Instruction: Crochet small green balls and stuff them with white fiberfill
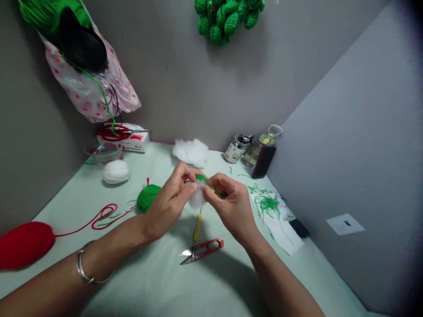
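Grey partition walls close off the back and right of the station, and a pale green bench (165,281) fills the lower view.

Large items:
- A pink bag (95,92) hangs on the back wall above the bench's far left corner.
- A bunch of green crocheted pods (228,17) hangs higher up the same wall.
- A red yarn ball (24,244) sits at the left edge.

Along the far edge:
- A box (124,141) and a loose stuffing pile (191,152).
- A jar (235,149) and a glass bottle (261,147) in the far right corner.

Smaller items:
- A white yarn ball (115,171) and a green yarn ball (148,197) lie left of centre.
- Green yarn scraps (269,204) lie near the right edge.
- Red snips (202,251) and a yellow-handled hook (198,226) lie mid-bench, toward the near edge.

Hands:
- Both are raised over mid-bench.
- My left hand (168,204) and right hand (231,204) are closed in narrow fingertip pinches on a green crocheted piece (202,179).
- A white tuft (197,198) bulges below the piece, between the hands.

Orientation:
- The piece's long axis seems to run across the bench, from left fingertips to right.
- It dips slightly toward the right hand.
- Much of it is hidden by fingers, so I cannot tell which end is open.

Handling judgement:
- Keep both pinches close to the tuft so the piece does not twist.
- Feed the fibre in small amounts.
- Keep the piece level and above the hook and snips.
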{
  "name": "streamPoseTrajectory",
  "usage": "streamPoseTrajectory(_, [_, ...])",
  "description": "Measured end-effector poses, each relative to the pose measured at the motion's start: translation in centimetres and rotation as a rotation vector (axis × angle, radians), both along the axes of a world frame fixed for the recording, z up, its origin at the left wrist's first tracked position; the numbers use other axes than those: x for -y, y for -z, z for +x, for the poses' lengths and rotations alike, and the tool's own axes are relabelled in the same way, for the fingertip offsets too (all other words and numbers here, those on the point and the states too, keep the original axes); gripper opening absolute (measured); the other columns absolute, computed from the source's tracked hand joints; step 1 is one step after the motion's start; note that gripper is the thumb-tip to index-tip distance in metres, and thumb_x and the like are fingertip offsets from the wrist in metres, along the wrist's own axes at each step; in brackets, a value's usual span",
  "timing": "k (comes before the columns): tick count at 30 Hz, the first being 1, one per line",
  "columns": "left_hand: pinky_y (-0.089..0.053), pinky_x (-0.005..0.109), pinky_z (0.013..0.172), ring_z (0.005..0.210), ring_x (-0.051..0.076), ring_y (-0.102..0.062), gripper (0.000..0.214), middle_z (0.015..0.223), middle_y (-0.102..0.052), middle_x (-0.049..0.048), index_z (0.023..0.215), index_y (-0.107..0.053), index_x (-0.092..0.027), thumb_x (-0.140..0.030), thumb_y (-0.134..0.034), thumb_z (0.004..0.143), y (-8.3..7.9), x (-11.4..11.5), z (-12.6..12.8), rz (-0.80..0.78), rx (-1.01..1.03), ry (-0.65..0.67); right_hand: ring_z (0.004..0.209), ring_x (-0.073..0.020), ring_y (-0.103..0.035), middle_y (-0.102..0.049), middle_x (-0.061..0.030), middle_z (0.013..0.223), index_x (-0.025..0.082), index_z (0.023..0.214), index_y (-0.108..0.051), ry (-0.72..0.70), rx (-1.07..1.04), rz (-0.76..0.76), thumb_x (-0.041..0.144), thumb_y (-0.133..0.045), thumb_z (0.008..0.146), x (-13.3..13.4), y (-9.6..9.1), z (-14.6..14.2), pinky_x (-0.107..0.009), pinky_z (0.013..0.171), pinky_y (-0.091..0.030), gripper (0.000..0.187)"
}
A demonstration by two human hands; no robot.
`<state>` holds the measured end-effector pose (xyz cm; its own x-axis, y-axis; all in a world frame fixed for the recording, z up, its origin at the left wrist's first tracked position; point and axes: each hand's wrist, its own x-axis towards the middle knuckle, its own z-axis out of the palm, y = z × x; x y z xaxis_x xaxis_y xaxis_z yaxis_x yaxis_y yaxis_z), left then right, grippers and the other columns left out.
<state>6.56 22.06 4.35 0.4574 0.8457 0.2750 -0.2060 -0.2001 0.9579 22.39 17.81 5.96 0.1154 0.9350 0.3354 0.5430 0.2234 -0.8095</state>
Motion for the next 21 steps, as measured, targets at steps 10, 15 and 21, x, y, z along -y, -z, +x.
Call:
streamPoseTrajectory(10, [-0.050,0.027,0.070,0.078,0.013,-0.061,0.026,0.090,-0.066,-0.0019,0.083,-0.042,-0.023,-0.021,-0.068,0.089,0.4,-0.9,0.2,-0.011,0.028,-0.017,0.060,-0.0089,-0.046,-0.058,0.0043,0.070,0.021,0.086,-0.060,-0.285,0.165,-0.045,0.021,-0.052,0.100,1.8,-2.2,0.6,-0.024,0.060,-0.036,0.017])
streamPoseTrajectory(15, [-0.048,0.025,0.051,0.051,0.010,-0.060,0.026,0.075,-0.064,-0.0066,0.083,-0.040,-0.024,-0.024,-0.066,0.087,0.6,-1.2,0.6,-0.195,0.069,0.067,0.056,-0.0092,-0.039,-0.049,0.0072,0.064,0.022,0.089,-0.059,-0.296,0.275,0.010,0.016,-0.057,0.096,1.5,-1.8,0.5,-0.024,0.058,-0.033,0.010])
streamPoseTrajectory(21, [-0.052,0.025,0.065,0.060,0.011,-0.070,0.019,0.072,-0.070,-0.0047,0.083,-0.046,-0.021,-0.025,-0.062,0.092,0.6,-0.9,0.4,-0.330,0.132,0.128,0.054,-0.0090,-0.036,-0.049,0.0071,0.058,0.021,0.074,-0.058,-0.100,0.316,0.096,0.019,-0.064,0.093,0.3,-0.4,0.8,-0.024,0.056,-0.030,0.020])
